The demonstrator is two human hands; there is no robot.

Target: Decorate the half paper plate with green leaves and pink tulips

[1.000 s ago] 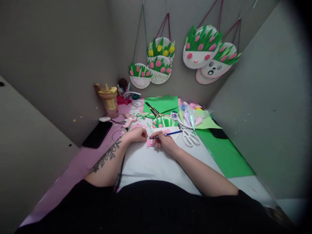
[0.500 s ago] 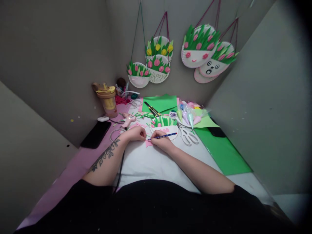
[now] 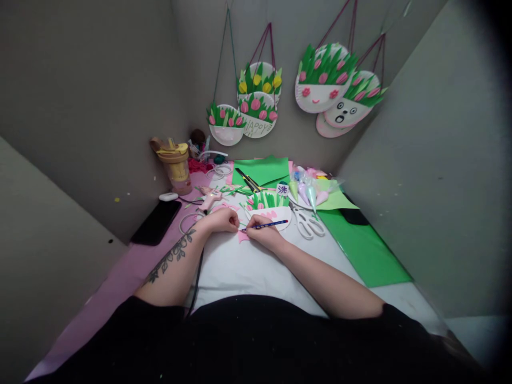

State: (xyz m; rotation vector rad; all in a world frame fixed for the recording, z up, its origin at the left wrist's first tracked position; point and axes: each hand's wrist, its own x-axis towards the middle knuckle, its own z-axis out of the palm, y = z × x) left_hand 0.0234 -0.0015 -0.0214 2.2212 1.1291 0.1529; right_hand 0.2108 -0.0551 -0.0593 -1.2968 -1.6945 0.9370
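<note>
My right hand (image 3: 261, 232) grips a dark blue pencil (image 3: 272, 224) with a red end, its tip down at a small piece of pink paper (image 3: 243, 237) on the white work surface. My left hand (image 3: 224, 220) rests just left of that paper with its fingers curled together; whatever is in them is too small to make out. A thin green strip shows between the two hands. Just behind the right hand lies a paper-plate basket (image 3: 283, 215) with green paper leaves and pink flowers.
White scissors (image 3: 308, 223) lie right of the basket, near bagged pastel piping cones (image 3: 307, 191). Behind are green sheets (image 3: 260, 166) and a utility knife (image 3: 248, 180). A pink glue gun (image 3: 210, 199), black phone (image 3: 156, 223) and drink cup (image 3: 178, 169) stand left. Finished plates (image 3: 326, 80) hang on the wall.
The view has shifted very slightly. Both hands stay in nearly the same place, with the pencil still at the pink paper.
</note>
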